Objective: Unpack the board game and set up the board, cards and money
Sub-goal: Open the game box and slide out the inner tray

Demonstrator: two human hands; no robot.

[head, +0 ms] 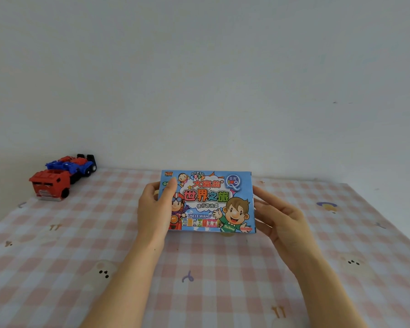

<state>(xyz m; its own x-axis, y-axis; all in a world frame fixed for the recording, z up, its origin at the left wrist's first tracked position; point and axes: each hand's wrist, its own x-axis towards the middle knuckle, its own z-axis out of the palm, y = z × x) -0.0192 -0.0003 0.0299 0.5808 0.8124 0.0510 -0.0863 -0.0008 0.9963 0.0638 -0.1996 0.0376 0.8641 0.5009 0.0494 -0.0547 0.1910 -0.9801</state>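
Head cam, scanning left to right, all positions referenced to the game box (206,202).

- Well left of the box and farther back: a toy truck (62,177) is sitting against the wall (199,67). Hard blocky plastic, red cab, blue and red parts stacked on a black wheeled chassis.
- At the box's left short edge: the left hand (156,209) is gripping it, thumb lying across the printed front and partly covering a green "G", fingers going behind.
- The box itself is being held up in the centre, front face tipped toward the camera, lower edge hanging just over the tablecloth (81,256), lid not opened. Flat rectangular carton, glossy light-blue print. Text reading "大富翁" in red and "世界之旅" in mixed colours, with "UNCLE WANG" in white lower down. A round "IQ" badge is showing top right, cartoon kids left and right. Smaller print is too fine to read.
- At the box's right short edge: the right hand (277,218) is clasping it, thumb at the upper corner, fingers wrapping behind.
- Under and around the box: soft pink-and-white checked fabric with small cartoon bear and cutlery prints, slightly wrinkled.
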